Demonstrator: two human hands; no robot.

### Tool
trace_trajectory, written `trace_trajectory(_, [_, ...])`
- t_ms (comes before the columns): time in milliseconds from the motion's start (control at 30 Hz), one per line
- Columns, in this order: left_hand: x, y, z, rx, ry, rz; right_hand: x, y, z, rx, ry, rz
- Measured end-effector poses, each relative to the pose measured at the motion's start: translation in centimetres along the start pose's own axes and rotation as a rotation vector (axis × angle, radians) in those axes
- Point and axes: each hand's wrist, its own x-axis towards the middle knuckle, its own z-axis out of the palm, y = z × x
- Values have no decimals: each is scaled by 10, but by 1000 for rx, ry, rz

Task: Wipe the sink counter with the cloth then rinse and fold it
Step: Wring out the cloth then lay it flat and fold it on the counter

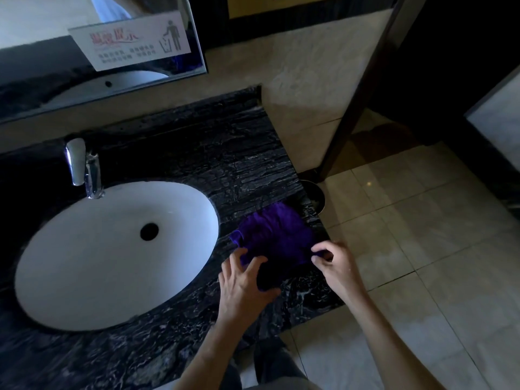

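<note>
Purple terry cloth lies rumpled on the black veined marble bench, right of the white oval sink basin, near the bench's right edge. Left hand spreads relaxed fingers on its near-left edge; right hand pinches its right corner. Chrome faucet stands behind the basin.

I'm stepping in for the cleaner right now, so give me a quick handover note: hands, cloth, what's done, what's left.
Left hand: fingers spread, pressing the near-left part of the purple cloth.
Right hand: pinching the cloth's near-right corner.
Cloth: lying rumpled on the black marble counter, right of the white sink basin, near the counter's right edge.
Done: whether wiping and rinsing happened cannot be told; the faucet shows no running water.
Left: finish folding the cloth.
</note>
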Motion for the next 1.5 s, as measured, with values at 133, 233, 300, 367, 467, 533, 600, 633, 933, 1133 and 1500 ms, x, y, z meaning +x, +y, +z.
trace_trajectory(133, [-8, -1, 9, 56, 61, 22, -1, 2, 0, -24, -2, 47])
trace_trajectory(233, [-7, -3, 10, -28, 182, 47, 0, 1, 1, -16, 34, 77])
trace_trajectory(300, [-5, -5, 10, -81, 171, 80, -1, -1, 3, -14, 14, 127])
trace_trajectory(367, [-4, -9, 7, -130, 84, 145, -1, -1, 4, 31, -11, 176])
trace_trajectory(467, [-3, -12, -1, -110, -120, 197, 0, -2, 3, 33, 3, 234])
trace_trajectory(533, [-1, -11, -10, -106, -343, 208, 0, -1, 4, -35, -10, 275])
trace_trajectory(600, [3, -7, -21, -171, -469, 211, -2, -1, 6, -132, -26, 293])
trace_trajectory(633, [8, -4, -25, -179, -438, 187, -3, 0, 7, -178, -37, 292])
trace_trajectory(933, [115, 23, -46, -126, -88, -34, -13, -5, 12, -236, -1, 191])
trace_trajectory(1133, [128, 13, -39, -235, -130, -61, -2, -15, 2, -69, 47, 170])
trace_trajectory(1500, [85, -42, -43, -887, 189, -478, 115, -75, 22, 38, 66, -78])
